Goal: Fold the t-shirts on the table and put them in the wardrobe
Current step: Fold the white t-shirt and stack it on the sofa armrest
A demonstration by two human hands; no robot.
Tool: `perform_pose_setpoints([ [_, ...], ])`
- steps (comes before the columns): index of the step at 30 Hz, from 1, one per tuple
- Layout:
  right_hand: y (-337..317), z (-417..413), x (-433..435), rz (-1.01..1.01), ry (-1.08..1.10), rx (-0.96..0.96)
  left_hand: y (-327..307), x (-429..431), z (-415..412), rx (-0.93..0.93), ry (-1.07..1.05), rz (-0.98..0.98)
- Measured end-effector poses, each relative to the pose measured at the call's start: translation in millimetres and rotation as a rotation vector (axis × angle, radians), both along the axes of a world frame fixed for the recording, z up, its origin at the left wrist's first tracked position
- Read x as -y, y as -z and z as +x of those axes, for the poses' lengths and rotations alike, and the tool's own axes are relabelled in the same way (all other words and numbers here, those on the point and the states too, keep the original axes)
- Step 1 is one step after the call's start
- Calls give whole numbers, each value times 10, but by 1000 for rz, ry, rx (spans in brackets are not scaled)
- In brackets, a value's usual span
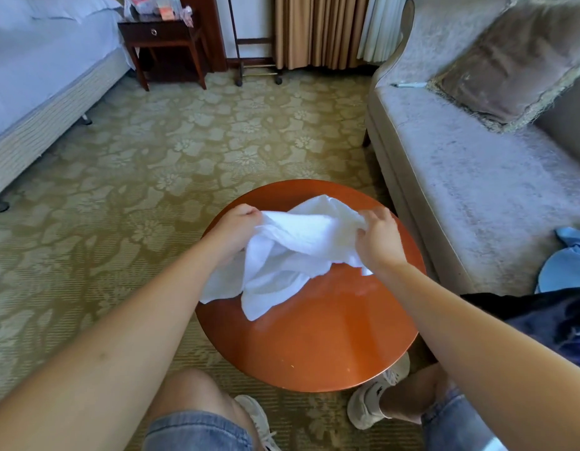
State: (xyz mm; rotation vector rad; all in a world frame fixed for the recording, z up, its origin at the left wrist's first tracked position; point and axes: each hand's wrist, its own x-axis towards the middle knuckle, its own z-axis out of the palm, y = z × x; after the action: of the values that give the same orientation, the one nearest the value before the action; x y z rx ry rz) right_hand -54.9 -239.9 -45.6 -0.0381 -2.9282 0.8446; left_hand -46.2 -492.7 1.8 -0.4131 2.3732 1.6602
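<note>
Knees in denim shorts lowest, left hand and right hand each pinching crumpled white t-shirt, stretched left-right between them, lower end draped on round table toward camera

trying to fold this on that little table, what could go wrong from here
The white t-shirt is bunched between the left hand and right hand, so a fold now would likely trap creases. One corner lies at the rim of the small round table and might slide onto the carpet.
</note>
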Motion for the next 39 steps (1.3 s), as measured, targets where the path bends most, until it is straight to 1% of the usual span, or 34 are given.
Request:
perform_pose_setpoints([
  [1,-34,12,42,-21,12,-11,-59,-69,5,5,-24,74],
  [2,-95,79,126,-63,-22,-13,-121,-138,11,7,-43,130],
  [4,-181,261,327,-201,-142,-18,-228,-262,4,-7,-61,215],
  [5,-204,348,414,-264,-192,-16,-271,-311,4,-24,-55,237],
  [7,-224,454,532,-316,-240,-9,-355,-377,13,-54,-45,240],
  [9,-222,445,574,-297,-219,-66,-427,-411,30,-60,-18,245],
  [11,-289,402,575,-356,-177,-103,-494,-435,66,-62,2,258],
  [13,-376,397,571,-431,-158,-89,-508,-423,98,-64,-15,257],
  [14,-421,401,560,-466,-152,-96,-489,-407,111,-85,-6,209],
  [15,-472,405,553,-514,-142,-109,-478,-396,126,-116,35,111],
  [17,-570,396,525,-601,-118,-117,-410,-406,148,-174,172,-163],
  [18,-602,375,508,-605,-110,-113,-362,-435,154,-199,210,-268],
  [19,-632,353,490,-601,-97,-103,-330,-463,162,-218,212,-330],
  [22,-666,249,386,-592,-47,-80,-270,-477,143,-267,181,-326],
  [24,-665,182,272,-572,-25,-51,-257,-407,130,-215,248,-356],
  [27,-635,106,99,-526,-14,-1,-165,-250,126,-93,381,-481],
  [31,-538,49,-40,-493,-38,53,-2,-36,166,22,433,-533],
  [33,-493,64,-111,-475,-121,144,34,62,193,112,447,-499],
  [34,-461,65,-155,-448,-179,225,20,100,213,174,444,-405],
  [36,-384,71,-253,-342,-277,414,-69,168,259,287,445,-129],
  [37,-363,86,-302,-302,-307,498,-142,191,272,307,448,4],
  [39,-310,93,-406,-312,-331,607,-307,224,261,306,468,187],
])
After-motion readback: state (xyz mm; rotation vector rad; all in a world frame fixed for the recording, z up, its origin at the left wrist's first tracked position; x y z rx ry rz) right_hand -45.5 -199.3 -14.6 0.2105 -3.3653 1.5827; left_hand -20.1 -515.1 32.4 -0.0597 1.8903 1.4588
